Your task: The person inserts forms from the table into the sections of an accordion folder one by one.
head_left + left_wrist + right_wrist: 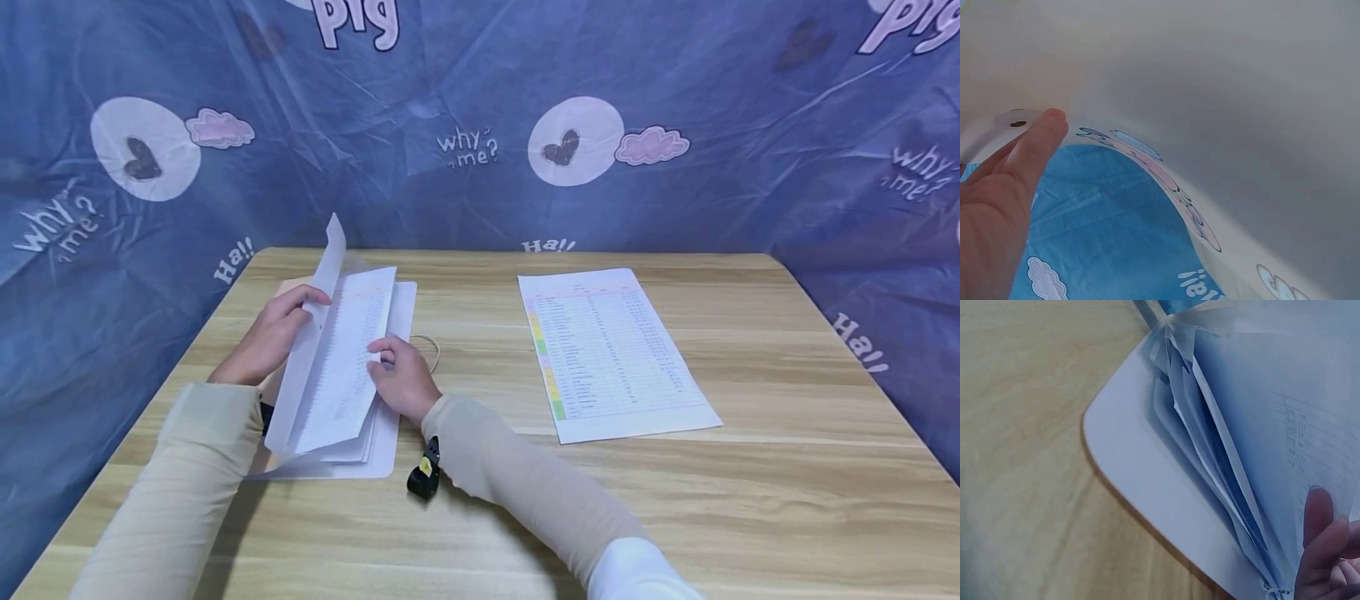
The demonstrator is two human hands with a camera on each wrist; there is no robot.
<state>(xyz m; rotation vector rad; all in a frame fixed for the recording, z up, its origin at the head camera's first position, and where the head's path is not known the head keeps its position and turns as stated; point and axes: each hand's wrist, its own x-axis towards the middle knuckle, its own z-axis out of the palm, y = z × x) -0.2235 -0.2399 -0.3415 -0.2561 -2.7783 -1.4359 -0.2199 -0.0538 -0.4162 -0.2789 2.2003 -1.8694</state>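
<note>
A pale expanding file folder [403, 321] lies near the left of the table, its cover [302, 379] raised. My left hand [266, 337] holds that cover by its outer edge; the left wrist view shows a finger [1038, 147] against it beside a metal eyelet [1018, 124]. With thumb and fingertips, my right hand [405, 379] pinches the right edge of a printed sheet [341, 358] inside the folder, lifting that edge. Print shows faintly through its back [1297, 437] in the right wrist view. Folded pocket sides [1191, 419] fan out below it.
Another printed sheet [615, 358], with coloured cells down its left side, lies flat on the table [787, 358] to the right. A thin elastic loop [437, 352] sticks out from the folder's right side. A blue patterned cloth [480, 200] hangs behind the table.
</note>
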